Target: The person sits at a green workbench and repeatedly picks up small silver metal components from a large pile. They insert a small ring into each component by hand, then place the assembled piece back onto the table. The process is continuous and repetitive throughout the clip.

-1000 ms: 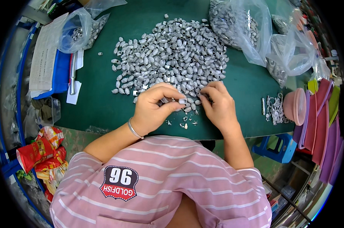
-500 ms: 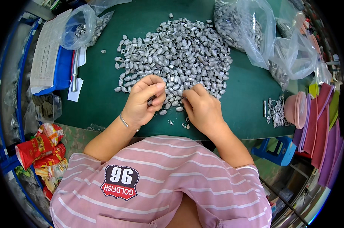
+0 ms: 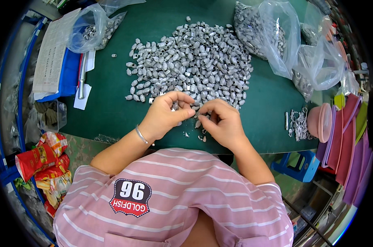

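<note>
Metal pieces [image 3: 190,61], small and silver-grey, lie heaped in a wide pile on the green counter [image 3: 112,107], with the near edge of the pile reaching both hands. The left hand [image 3: 166,115] is curled at that edge, thumb and fingers pinched together on one or more of the pieces, a thin bracelet [image 3: 141,135] on its wrist. The right hand [image 3: 223,121] is just beside it, fingers bent inward and closed on a small piece; the fingertips of the two hands nearly meet. A few loose pieces lie on the counter below the hands.

At the far left corner a clear plastic bag [image 3: 89,26] holds more of the same pieces, next to a sheet of paper [image 3: 50,57] on a blue tray [image 3: 69,76]. Further clear bags [image 3: 273,37] with pieces sit at the far right. Near the right edge lies a small cluster of metal clips [image 3: 297,123], beside a pink bowl [image 3: 320,122]. Red snack packets [image 3: 38,158] lie off the counter at the lower left.
</note>
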`<state>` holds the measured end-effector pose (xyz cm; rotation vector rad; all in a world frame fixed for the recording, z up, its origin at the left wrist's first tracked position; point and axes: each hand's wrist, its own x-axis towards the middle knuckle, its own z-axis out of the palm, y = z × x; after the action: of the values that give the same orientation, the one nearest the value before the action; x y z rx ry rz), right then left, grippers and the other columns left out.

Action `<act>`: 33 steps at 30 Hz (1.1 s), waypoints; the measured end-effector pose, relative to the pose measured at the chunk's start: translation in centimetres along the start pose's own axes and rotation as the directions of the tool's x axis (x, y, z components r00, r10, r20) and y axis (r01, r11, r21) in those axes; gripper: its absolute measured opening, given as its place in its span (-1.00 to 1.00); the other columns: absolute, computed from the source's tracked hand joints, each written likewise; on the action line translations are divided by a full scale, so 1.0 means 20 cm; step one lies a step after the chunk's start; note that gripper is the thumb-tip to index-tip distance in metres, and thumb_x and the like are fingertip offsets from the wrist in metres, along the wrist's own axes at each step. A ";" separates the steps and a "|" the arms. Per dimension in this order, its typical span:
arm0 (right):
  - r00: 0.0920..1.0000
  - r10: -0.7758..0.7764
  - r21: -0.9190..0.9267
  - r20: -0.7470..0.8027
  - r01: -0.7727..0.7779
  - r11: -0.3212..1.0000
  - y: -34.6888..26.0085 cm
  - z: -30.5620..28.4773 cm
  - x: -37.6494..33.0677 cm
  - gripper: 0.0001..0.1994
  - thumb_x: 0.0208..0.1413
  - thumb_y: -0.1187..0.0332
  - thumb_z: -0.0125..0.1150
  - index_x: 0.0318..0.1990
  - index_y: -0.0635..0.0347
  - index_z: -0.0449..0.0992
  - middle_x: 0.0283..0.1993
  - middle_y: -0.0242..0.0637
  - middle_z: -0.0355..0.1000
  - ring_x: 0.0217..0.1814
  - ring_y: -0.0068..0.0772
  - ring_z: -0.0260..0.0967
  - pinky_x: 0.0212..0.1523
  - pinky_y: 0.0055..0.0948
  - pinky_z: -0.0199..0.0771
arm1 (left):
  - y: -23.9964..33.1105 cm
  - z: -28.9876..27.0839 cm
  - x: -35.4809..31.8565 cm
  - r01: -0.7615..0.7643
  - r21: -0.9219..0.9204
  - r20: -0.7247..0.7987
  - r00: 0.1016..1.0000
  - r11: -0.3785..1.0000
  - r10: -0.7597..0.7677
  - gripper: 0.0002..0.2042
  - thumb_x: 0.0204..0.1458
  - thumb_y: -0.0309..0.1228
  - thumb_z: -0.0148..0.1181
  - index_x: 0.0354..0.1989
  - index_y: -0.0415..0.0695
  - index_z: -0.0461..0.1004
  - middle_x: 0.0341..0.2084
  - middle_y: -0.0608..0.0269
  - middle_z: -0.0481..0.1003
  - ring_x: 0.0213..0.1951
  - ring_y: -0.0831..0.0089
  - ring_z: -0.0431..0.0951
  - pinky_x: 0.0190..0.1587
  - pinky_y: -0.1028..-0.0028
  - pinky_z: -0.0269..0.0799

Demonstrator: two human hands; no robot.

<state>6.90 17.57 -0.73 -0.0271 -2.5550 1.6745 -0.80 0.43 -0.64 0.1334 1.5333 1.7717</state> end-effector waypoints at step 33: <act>0.968 -0.249 -0.605 0.011 0.205 0.770 0.00 0.09 0.27 -0.91 -0.06 0.42 0.18 -0.38 0.21 0.48 -0.42 -0.24 0.35 -0.47 -0.16 0.39 -0.48 -0.32 0.40 | 0.01 -0.19 -0.08 -0.071 -0.496 0.025 0.995 0.866 0.096 -0.89 0.08 -0.44 -0.04 -0.44 -0.19 0.31 -0.48 0.20 0.33 -0.63 0.65 0.21 -0.72 0.75 0.01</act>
<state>1.36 16.16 -1.11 0.1735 -2.7809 0.7084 -1.89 -3.52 -0.94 -0.0134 1.0052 2.1575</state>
